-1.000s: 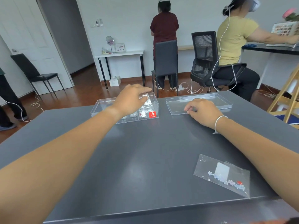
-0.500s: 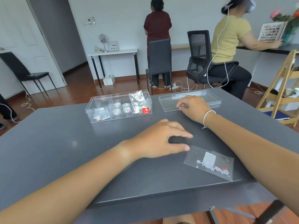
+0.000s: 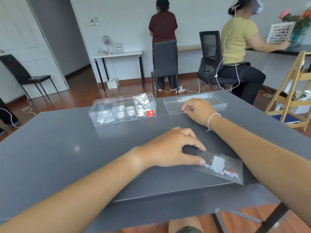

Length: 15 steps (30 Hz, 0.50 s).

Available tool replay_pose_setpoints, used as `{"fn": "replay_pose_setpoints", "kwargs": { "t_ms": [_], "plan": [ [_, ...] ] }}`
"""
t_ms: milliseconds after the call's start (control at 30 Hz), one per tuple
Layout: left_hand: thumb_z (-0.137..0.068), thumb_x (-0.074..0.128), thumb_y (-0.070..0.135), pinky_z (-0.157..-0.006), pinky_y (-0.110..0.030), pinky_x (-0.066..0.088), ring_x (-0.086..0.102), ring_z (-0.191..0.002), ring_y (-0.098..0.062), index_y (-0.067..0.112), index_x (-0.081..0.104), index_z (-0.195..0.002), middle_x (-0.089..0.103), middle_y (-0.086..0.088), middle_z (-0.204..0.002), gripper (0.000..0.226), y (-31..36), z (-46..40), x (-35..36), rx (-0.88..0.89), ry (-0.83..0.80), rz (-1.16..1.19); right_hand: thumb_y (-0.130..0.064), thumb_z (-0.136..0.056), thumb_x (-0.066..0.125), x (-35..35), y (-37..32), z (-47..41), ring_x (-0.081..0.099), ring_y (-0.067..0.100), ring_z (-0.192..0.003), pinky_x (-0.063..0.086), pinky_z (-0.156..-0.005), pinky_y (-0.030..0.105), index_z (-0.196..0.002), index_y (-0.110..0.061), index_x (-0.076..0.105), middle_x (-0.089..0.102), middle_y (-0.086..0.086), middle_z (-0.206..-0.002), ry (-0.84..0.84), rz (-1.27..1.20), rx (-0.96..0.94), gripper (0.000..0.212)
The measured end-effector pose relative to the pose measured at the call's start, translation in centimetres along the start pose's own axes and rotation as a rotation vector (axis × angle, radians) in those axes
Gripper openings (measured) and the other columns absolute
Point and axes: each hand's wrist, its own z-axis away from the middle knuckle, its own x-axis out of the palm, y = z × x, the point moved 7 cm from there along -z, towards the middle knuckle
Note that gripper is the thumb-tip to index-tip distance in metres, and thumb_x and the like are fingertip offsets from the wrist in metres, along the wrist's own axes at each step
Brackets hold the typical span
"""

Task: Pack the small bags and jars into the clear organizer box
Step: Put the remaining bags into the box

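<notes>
The clear organizer box (image 3: 102,113) stands at the table's far side with three compartments. Its left one holds a small bag (image 3: 104,119), its middle one several small clear jars (image 3: 125,111), its right one a crinkled bag (image 3: 141,103) sticking up. A flat clear bag of pale beads (image 3: 220,167) lies near the table's front edge. My left hand (image 3: 170,149) rests on the table with thumb and fingertips touching that bag's left edge. My right hand (image 3: 198,110) sits curled by the clear lid (image 3: 217,101), to the right of the box.
The grey table (image 3: 67,157) ends close in front of me. Beyond it are a black chair (image 3: 165,61), an office chair with a seated person (image 3: 235,52), a standing person (image 3: 162,31), a white side table (image 3: 117,54) and a wooden rack (image 3: 292,93) at right.
My left hand left the organizer box, came back toward me and now touches the bead bag's left edge. My right hand stayed by the lid.
</notes>
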Motion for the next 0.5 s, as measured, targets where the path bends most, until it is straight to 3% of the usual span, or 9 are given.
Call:
{"fn": "replay_pose_setpoints", "kwargs": {
  "t_ms": [167,300,433,500],
  "plan": [
    [-0.077,0.067,0.039,-0.083,-0.012,0.034,0.042,-0.093,-0.005,0.03,0.062,-0.103,0.05,0.016,-0.097,0.028,-0.3,0.0,-0.2,-0.011,0.006,0.042,-0.009,-0.085,0.048,0.1,-0.1,0.0,0.056,0.026,-0.103,0.039,-0.093,0.035,-0.095,-0.013,0.067,0.065,0.008,-0.108,-0.012,0.013,-0.004,0.021],
    [-0.074,0.07,0.035,-0.077,-0.007,0.037,0.045,-0.085,0.007,0.035,0.058,-0.089,0.055,0.019,-0.089,0.019,-0.9,0.2,-0.8,-0.035,0.031,0.131,-0.008,-0.085,0.049,0.0,-0.1,0.0,0.056,0.027,-0.103,0.039,-0.094,0.036,-0.095,-0.013,0.067,0.065,0.009,-0.108,-0.011,0.012,0.0,0.021],
    [-0.072,0.073,0.031,-0.079,-0.023,0.044,0.052,-0.082,-0.007,0.04,0.056,-0.081,0.063,0.014,-0.085,0.021,-2.3,0.5,-1.7,-0.11,0.071,0.222,-0.008,-0.084,0.048,0.1,0.0,0.0,0.056,0.028,-0.103,0.039,-0.093,0.036,-0.094,-0.013,0.067,0.065,0.009,-0.108,-0.011,0.014,-0.002,0.022],
    [-0.073,0.073,0.024,-0.074,-0.022,0.043,0.051,-0.074,-0.007,0.036,0.057,-0.081,0.062,0.013,-0.078,0.021,-3.0,0.6,-2.3,-0.137,0.101,0.293,-0.008,-0.085,0.049,0.1,0.0,0.0,0.056,0.027,-0.103,0.037,-0.092,0.034,-0.094,-0.013,0.067,0.065,0.008,-0.107,-0.008,0.009,0.002,0.021]
  ]
}}
